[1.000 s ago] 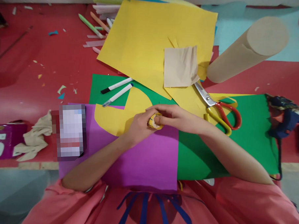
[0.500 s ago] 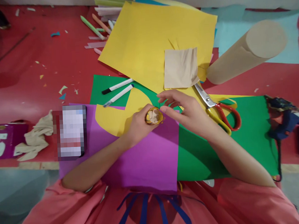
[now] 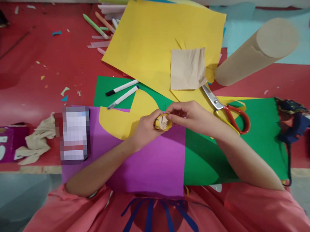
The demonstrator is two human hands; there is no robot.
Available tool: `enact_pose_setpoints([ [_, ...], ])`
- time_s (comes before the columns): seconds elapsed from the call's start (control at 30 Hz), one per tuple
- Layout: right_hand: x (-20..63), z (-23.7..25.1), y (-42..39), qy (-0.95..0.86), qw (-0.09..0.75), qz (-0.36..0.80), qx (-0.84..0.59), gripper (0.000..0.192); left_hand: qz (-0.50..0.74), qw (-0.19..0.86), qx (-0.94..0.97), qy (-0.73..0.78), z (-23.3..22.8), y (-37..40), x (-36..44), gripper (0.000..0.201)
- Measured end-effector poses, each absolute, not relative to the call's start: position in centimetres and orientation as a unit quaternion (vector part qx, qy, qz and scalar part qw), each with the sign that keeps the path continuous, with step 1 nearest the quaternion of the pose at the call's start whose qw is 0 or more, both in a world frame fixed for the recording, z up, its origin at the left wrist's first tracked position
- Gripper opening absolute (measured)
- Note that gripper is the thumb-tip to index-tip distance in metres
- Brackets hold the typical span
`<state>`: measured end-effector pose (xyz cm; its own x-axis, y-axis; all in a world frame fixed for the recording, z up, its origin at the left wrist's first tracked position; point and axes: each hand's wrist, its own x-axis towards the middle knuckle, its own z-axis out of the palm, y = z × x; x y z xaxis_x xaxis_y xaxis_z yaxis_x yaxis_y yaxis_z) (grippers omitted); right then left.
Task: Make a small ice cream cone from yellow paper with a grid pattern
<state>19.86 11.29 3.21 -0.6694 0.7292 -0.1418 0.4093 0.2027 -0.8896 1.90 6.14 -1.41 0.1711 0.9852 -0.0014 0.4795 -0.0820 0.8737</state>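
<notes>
Soft, even indoor light, faint shadows; edges bow with wide-angle distortion, and one patch is pixelated.

A red worktop [image 3: 40,86], evenly lit and strewn with small paper scraps [image 3: 64,92], borders a grey floor [image 3: 17,197].

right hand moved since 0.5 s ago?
Yes. The right hand has closed back left onto the small yellow roll held by the left hand, away from the scissors.

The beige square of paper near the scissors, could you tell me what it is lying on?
The beige square lies on the large yellow sheet. Whatever is directly beneath the square is covered and cannot be seen.
</notes>
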Motion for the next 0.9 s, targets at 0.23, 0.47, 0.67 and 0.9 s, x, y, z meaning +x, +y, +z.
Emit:
enact_pose_setpoints([
  [0.23, 18.7, 3.3, 10.5, -0.794, 0.155, 0.413, -0.419, 0.012, 0.303, 0.383, 0.679, 0.548, -1.2, 6.2, 2.0, 0.022],
  [0.47, 19.8, 4.6, 10.4, -0.826, 0.215, 0.333, -0.402, 0.014, 0.333, 0.384, 0.645, 0.571, -1.2, 6.5, 1.9, 0.025],
  [0.67, 20.0, 5.0, 9.7, -0.907, 0.206, 0.26, -0.258, 0.033, 0.374, 0.387, 0.606, 0.586, -1.7, 6.6, 1.6, 0.025],
  [0.9, 19.1, 3.2, 9.3, -0.917, 0.196, 0.249, -0.244, 0.034, 0.378, 0.445, 0.561, 0.588, -2.2, 6.7, 1.2, 0.027],
])
